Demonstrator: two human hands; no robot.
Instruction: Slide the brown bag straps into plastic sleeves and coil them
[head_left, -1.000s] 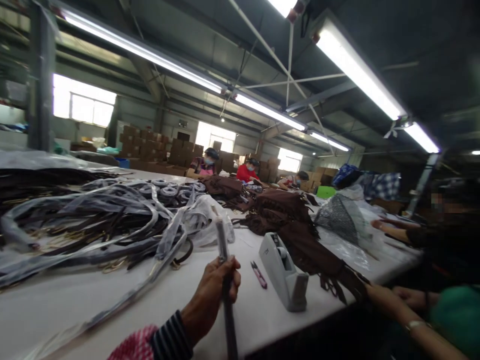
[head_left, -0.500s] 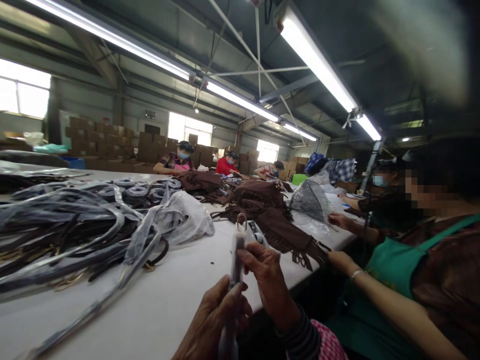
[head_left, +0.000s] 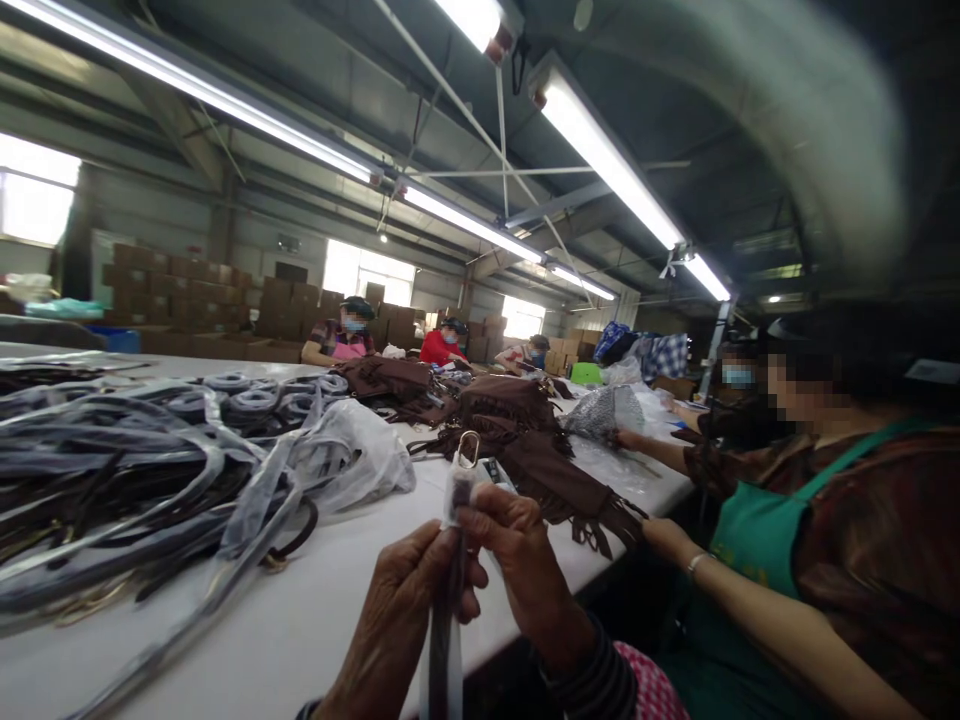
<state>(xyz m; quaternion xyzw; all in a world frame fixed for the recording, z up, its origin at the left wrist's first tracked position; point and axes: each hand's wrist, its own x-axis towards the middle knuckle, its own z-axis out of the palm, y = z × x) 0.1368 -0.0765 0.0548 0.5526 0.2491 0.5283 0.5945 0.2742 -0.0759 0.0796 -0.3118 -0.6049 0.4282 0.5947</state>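
Note:
A dark strap [head_left: 444,630] in a clear plastic sleeve runs upright between my hands, and a metal clip [head_left: 469,450] sticks out at its top end. My left hand [head_left: 409,590] is closed round the strap a little below the clip. Just to the right, my right hand [head_left: 517,550] pinches the sleeve close under the clip. Beyond my hands lie dark brown fringed bags [head_left: 540,450] on the white table. To the left spreads a pile of dark straps [head_left: 112,480], many in clear sleeves.
On my right a person in a green apron [head_left: 765,520] reaches over the table [head_left: 360,540] to a brown bag and clear plastic [head_left: 607,415]. Several other people work farther along. Crumpled plastic [head_left: 360,450] lies by the strap pile; cardboard boxes [head_left: 172,290] are stacked behind.
My left hand has moved up the strap, closer to the clip and my right hand. The view has shifted slightly to the right. The neighbour's far hand stays at the plastic.

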